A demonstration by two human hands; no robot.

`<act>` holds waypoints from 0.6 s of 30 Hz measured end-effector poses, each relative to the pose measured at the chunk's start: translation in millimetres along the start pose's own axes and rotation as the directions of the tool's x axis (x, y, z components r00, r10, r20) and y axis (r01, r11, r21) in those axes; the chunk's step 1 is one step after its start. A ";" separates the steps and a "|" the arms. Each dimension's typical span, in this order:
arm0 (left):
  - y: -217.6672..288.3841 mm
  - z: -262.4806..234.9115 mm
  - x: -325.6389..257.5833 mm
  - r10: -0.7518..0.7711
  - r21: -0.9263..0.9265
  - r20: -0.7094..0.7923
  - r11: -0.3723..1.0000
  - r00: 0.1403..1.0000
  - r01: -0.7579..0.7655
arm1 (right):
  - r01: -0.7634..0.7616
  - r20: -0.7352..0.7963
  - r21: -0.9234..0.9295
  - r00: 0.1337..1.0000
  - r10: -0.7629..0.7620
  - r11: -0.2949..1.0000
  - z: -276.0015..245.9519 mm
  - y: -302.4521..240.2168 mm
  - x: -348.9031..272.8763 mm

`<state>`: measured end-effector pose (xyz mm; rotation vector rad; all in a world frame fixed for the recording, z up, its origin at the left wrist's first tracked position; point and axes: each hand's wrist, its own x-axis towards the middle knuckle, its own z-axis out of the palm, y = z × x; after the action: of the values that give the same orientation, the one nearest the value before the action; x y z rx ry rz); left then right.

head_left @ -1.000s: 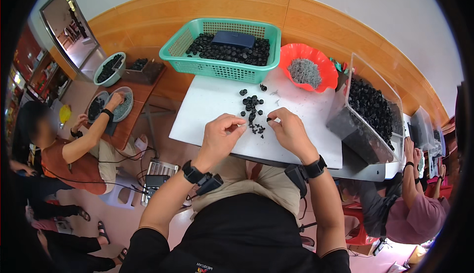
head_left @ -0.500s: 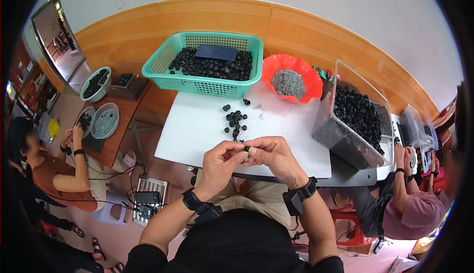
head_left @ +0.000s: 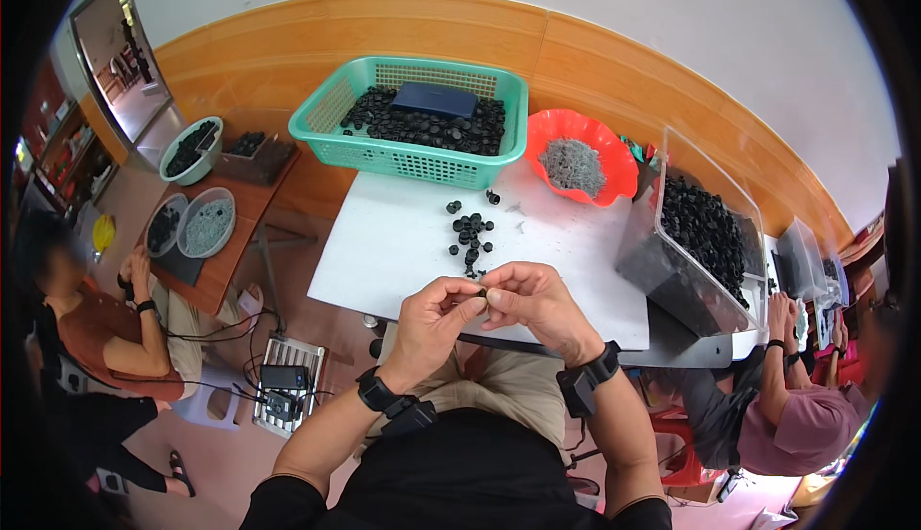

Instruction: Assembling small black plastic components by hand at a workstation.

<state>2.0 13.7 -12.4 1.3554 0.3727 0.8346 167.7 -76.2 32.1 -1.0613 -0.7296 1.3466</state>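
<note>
My left hand (head_left: pixel 436 314) and my right hand (head_left: pixel 532 302) meet over the front edge of the white table (head_left: pixel 384 242). Both are closed in a pinch on one small black part (head_left: pixel 483 292), mostly covered by the fingertips. Just beyond the fingers lies a loose cluster of small black round parts (head_left: pixel 470 230). Behind that cluster stands a green basket (head_left: pixel 403 171) filled with similar black pieces, with a dark blue flat box (head_left: pixel 435 99) on top. To its right a red scalloped bowl (head_left: pixel 619 161) holds a heap of small grey pieces (head_left: pixel 573 167).
A clear bin (head_left: pixel 662 276) of black parts stands tilted at the right table edge. At the left, a co-worker (head_left: pixel 115 329) sits by a brown table (head_left: pixel 245 218) with bowls. Another co-worker (head_left: pixel 796 405) works at the right. Cables run to a metal case (head_left: pixel 288 386) on the floor.
My head view has shifted slightly, so the table appears a bit further right. My hands stay pinched together on the small part. The left co-worker's hands have lowered.
</note>
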 end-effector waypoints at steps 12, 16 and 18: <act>-10.1 -6.1 -1.5 -0.115 -0.039 -0.014 0.993 0.993 0.115 | -0.174 -0.262 -0.963 0.777 -0.573 0.204 -52.6 -6.4 59.6; -11.1 -4.8 -2.2 -0.121 -0.033 -0.016 0.992 0.992 0.121 | -0.208 -0.296 -0.953 0.794 -0.530 0.221 -57.7 -6.5 65.4; -11.5 -5.7 -2.2 -0.116 -0.037 -0.012 0.993 0.993 0.115 | -0.207 -0.291 -0.955 0.802 -0.521 0.213 -56.4 -7.6 66.1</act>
<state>0.2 16.3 -25.1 1.2826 0.4413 0.7523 230.4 -21.0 7.1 -2.2125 -1.2158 0.0642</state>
